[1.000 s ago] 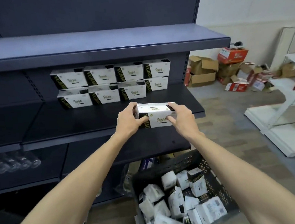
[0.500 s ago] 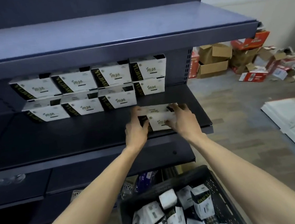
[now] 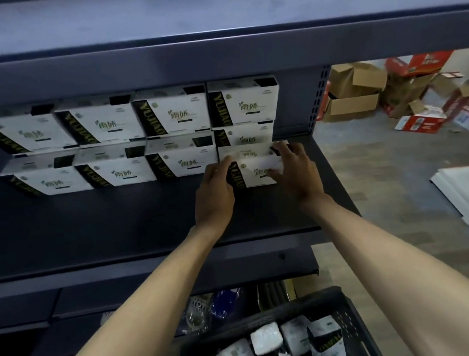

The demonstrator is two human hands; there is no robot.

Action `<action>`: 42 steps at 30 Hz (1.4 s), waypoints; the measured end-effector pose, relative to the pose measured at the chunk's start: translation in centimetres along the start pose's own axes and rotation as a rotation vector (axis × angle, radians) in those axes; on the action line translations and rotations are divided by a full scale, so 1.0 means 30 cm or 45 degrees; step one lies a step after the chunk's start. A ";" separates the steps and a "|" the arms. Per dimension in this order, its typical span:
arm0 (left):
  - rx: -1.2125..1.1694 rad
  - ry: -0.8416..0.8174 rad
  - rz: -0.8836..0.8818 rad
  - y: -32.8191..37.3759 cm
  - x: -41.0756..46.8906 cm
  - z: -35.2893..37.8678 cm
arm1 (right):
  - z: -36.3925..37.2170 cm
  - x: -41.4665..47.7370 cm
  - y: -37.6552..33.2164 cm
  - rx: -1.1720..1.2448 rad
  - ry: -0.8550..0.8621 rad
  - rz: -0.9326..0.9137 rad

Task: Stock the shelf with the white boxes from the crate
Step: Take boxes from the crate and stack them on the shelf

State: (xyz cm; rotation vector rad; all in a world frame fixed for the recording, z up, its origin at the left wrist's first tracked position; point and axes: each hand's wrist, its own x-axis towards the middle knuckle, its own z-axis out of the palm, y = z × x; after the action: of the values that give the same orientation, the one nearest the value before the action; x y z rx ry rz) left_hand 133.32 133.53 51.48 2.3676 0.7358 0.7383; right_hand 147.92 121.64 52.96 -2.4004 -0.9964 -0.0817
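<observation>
Head | left grip [image 3: 215,196] and right grip [image 3: 297,173] clasp white box [image 3: 258,168] between them | on shelf [image 3: 119,220]

Single head-worn view, facing forward and down, close to the shelf [image 3: 118,215] (wide-angle), crate [image 3: 351,323] below

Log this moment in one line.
left hand, right hand: grip white box | box: at shelf front row, right end | crate: more boxes

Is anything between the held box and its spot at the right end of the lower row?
Nothing visible. The white cardboard box, gripped by left hand and right hand, is at that gap on the dark metal shelf.
</observation>
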 end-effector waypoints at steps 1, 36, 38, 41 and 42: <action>0.021 -0.004 0.009 -0.002 0.011 0.003 | 0.007 0.016 0.003 0.004 0.004 -0.003; 0.554 -0.439 -0.067 0.052 0.147 -0.190 | -0.081 0.084 -0.083 -0.143 -0.119 -0.013; 0.575 -0.465 -0.079 0.063 0.110 -0.219 | -0.103 0.027 -0.107 -0.184 -0.133 -0.028; 0.723 -0.532 -0.069 0.079 0.025 -0.249 | -0.124 -0.097 -0.159 -0.227 -0.198 -0.002; 0.781 -0.544 -0.031 0.090 -0.013 -0.253 | -0.126 -0.145 -0.186 -0.263 -0.216 -0.009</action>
State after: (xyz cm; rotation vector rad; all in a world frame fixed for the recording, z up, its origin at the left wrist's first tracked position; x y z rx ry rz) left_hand 129.13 133.91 58.36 2.9075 0.8831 -0.0407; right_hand 141.56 120.24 57.63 -2.6270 -1.1218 0.0184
